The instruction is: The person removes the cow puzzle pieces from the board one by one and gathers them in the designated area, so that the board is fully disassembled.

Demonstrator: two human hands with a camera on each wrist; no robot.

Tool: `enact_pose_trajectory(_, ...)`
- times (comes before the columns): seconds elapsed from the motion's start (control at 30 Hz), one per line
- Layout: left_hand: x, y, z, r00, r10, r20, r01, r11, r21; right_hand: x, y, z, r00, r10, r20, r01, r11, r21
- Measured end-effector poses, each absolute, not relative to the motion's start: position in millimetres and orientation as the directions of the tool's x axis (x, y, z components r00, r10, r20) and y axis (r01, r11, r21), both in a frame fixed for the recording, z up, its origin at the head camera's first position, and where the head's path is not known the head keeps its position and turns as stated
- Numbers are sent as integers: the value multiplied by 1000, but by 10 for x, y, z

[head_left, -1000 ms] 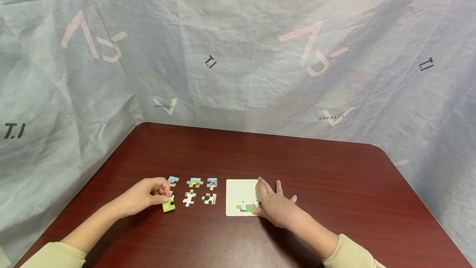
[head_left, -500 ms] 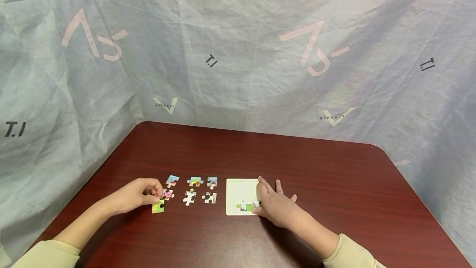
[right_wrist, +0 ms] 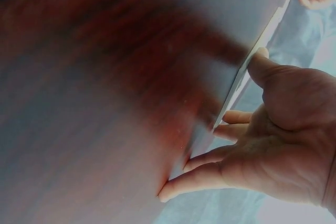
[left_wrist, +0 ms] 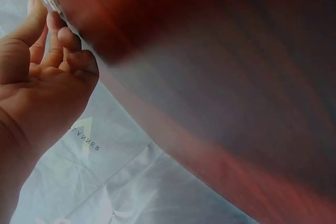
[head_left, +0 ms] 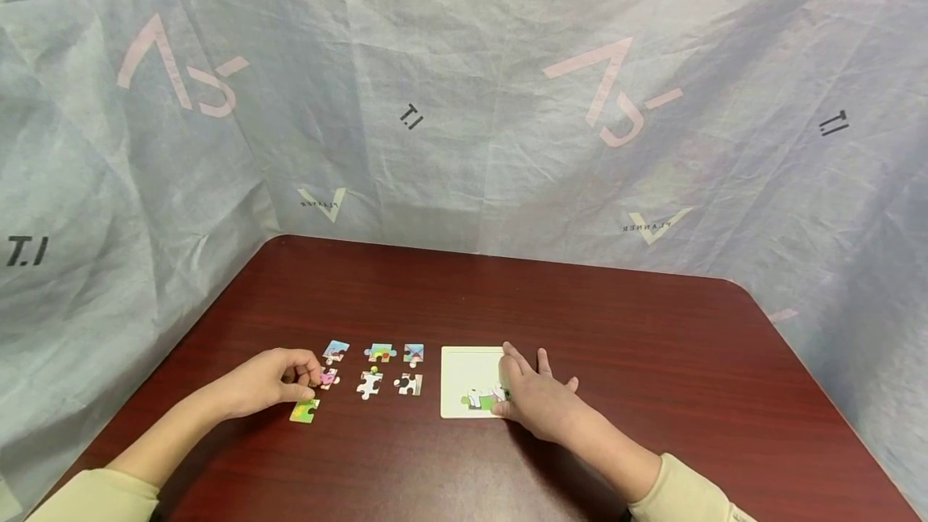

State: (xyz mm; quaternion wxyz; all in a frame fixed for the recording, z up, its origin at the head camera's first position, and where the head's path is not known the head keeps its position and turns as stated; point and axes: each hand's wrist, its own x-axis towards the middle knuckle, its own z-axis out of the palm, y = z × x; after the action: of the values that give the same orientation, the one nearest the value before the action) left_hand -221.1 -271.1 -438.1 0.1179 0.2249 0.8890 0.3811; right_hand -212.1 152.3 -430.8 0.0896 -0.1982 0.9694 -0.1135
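Note:
In the head view my left hand (head_left: 271, 381) is over the left end of a group of jigsaw pieces, fingers loosely bent, thumb apart from them. Its thumb is at the upper edge of a green and yellow jigsaw piece (head_left: 305, 411) lying on the table. The fingertips are beside a pink jigsaw piece (head_left: 329, 378), partly covering it; whether they touch it I cannot tell. My right hand (head_left: 540, 401), fingers spread, rests on the right side of a cream puzzle tray (head_left: 464, 365). A green-and-white joined section (head_left: 482, 399) lies in the tray, partly under the thumb.
Other pieces lie between hand and tray: a blue piece (head_left: 337, 350), a blue-green piece (head_left: 380, 353), a blue corner piece (head_left: 413, 354), a white piece (head_left: 369, 383) and a black-and-white piece (head_left: 409, 384). The dark red table (head_left: 464, 296) meets a grey cloth backdrop (head_left: 464, 143).
My left hand drew the green and yellow piece left, away from the others, and its fingers have since loosened from it. The pink piece came into view. My right hand stayed on the tray.

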Motion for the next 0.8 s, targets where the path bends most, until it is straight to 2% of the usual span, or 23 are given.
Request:
enact_pose_trajectory(0.23,-2231,-2398,-4334,-869,494,2,375,657,654,-2124,1521,-4306,-901,-413,-133,-374,895,-245)
enact_pose_trajectory(0.67,-2350,-1517,-4292,-792,608,57,495,584,644,-2132,1517,-4307,-901,-419,-115,-388,895,-221)
enact_pose_trajectory(0.8,-2397,-1290,-4298,-779,626,46,488,558,672,-2129,1516,-4316,-900,-422,-113,-392,894,-218)
